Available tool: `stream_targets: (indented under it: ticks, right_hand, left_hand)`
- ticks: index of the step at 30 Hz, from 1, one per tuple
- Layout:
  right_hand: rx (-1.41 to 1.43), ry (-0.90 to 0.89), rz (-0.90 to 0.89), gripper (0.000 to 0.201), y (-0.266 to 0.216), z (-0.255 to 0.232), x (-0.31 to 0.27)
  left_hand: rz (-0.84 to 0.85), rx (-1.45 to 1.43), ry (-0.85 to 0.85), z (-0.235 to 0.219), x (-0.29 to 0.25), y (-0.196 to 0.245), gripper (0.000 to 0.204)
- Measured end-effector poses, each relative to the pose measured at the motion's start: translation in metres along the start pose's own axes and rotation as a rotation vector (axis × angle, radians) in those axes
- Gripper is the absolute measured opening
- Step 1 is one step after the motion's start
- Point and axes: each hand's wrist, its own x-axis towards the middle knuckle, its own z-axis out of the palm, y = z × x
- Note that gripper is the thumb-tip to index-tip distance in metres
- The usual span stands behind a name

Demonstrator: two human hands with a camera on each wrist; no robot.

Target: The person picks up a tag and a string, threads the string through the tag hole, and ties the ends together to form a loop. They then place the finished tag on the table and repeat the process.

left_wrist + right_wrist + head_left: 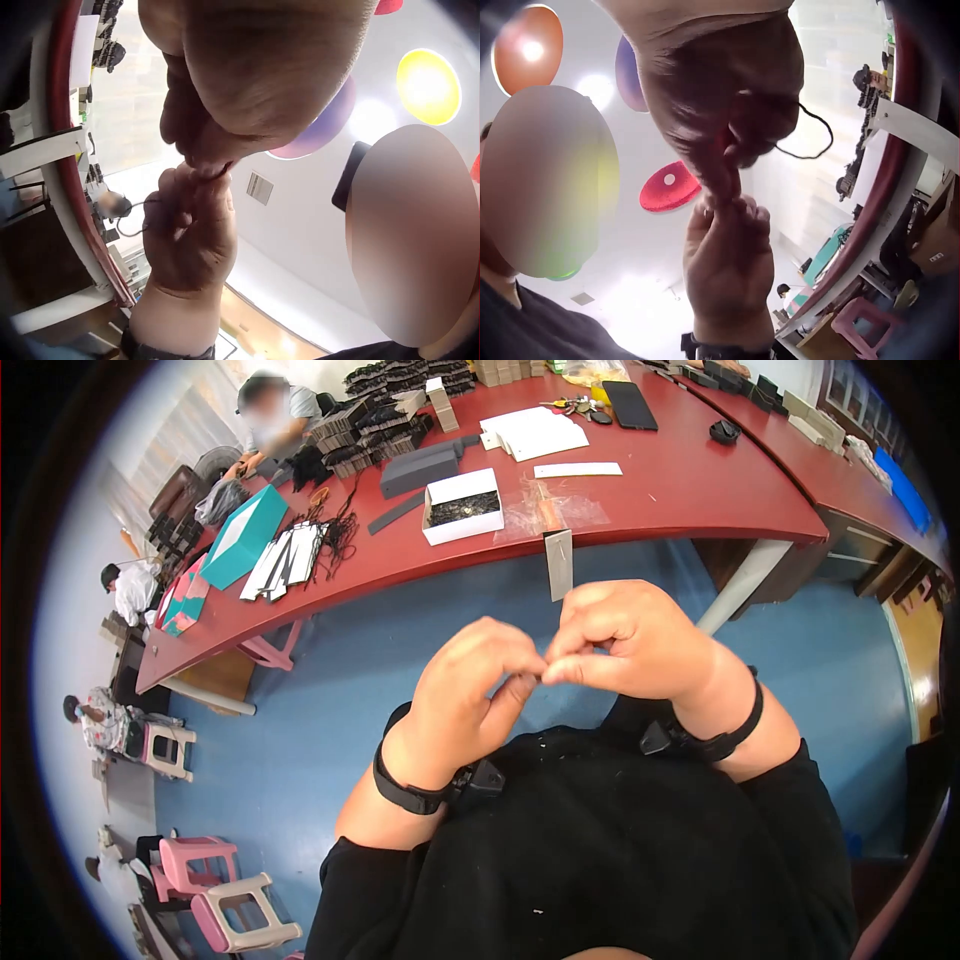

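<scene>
Both hands meet at the fingertips in front of the black shirt. The left hand (465, 685) pinches with thumb and forefinger, and the right hand (635, 645) pinches against it, its other fingers curled. A thin dark cord (831, 142) loops out from the right hand (735, 97) in the right wrist view; the same cord (124, 225) shows beside that hand in the left wrist view. Whatever lies between the fingertips is mostly hidden. Beyond the hands, a pale strip (559, 565) sticks out from the table's edge.
The red table (690, 490) holds a white box (463, 525) of dark pieces, white cards (535, 435), grey blocks (415, 468), a teal box (243, 538), black cords and a dark phone (630, 406). Other people sit at the left; pink stools (197, 865) stand on the blue floor.
</scene>
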Motion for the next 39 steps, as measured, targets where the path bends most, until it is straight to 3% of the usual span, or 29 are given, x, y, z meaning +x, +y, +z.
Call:
stream_targets:
  ticks: [2, 4, 7, 8, 9, 10, 12, 14, 18, 25, 29, 34, 39]
  right_hand:
    - [-0.228, 0.284, -0.114, 0.013, 0.006, 0.011, 0.000]
    - [-0.256, 0.312, -0.121, 0.009, 0.014, 0.019, -0.002]
    - [-0.233, 0.413, -0.140, 0.007, 0.020, 0.029, -0.002]
    - [-0.136, 0.434, 0.016, 0.004, 0.018, 0.032, -0.003]
    - [-0.040, 0.452, 0.170, 0.002, 0.017, 0.032, -0.004]
    - [-0.042, 0.450, 0.169, 0.002, 0.020, 0.033, -0.004]
    - [0.487, 0.501, 0.403, 0.006, 0.030, 0.033, -0.003]
    - [0.511, 0.475, 0.453, 0.007, 0.028, 0.030, -0.004]
    - [0.544, 0.437, 0.462, 0.007, 0.028, 0.033, -0.005]
    - [0.608, 0.409, 0.348, 0.007, 0.032, 0.036, -0.005]
    - [0.645, 0.373, 0.367, 0.007, 0.034, 0.036, -0.006]
    - [0.535, 0.409, 0.293, 0.009, 0.039, 0.039, -0.005]
    - [0.478, 0.395, 0.372, 0.010, 0.037, 0.035, -0.005]
  left_hand:
    - [-0.034, -0.007, 0.033, 0.010, -0.004, -0.005, 0.016]
    - [-0.502, -0.689, 0.155, 0.022, -0.012, -0.011, 0.010]
    - [-0.674, -0.924, 0.129, 0.024, -0.010, -0.018, 0.010]
    - [-0.774, -1.059, 0.124, 0.025, -0.010, -0.019, 0.011]
    - [-0.774, -1.062, 0.128, 0.026, -0.010, -0.018, 0.011]
    - [-0.760, -1.032, 0.202, 0.028, -0.008, -0.016, 0.014]
    - [-0.743, -1.002, 0.278, 0.027, -0.008, -0.016, 0.017]
    - [-0.368, -0.262, 0.356, 0.021, -0.011, -0.017, 0.021]
    - [-0.232, 0.059, 0.232, 0.017, -0.002, -0.002, 0.017]
    - [-0.209, 0.133, 0.263, 0.024, -0.005, -0.014, 0.024]
    - [-0.202, 0.108, 0.261, 0.022, -0.004, -0.011, 0.025]
    - [-0.145, 0.147, 0.281, 0.023, -0.005, -0.016, 0.023]
    - [-0.160, 0.239, 0.350, 0.020, -0.007, -0.031, 0.016]
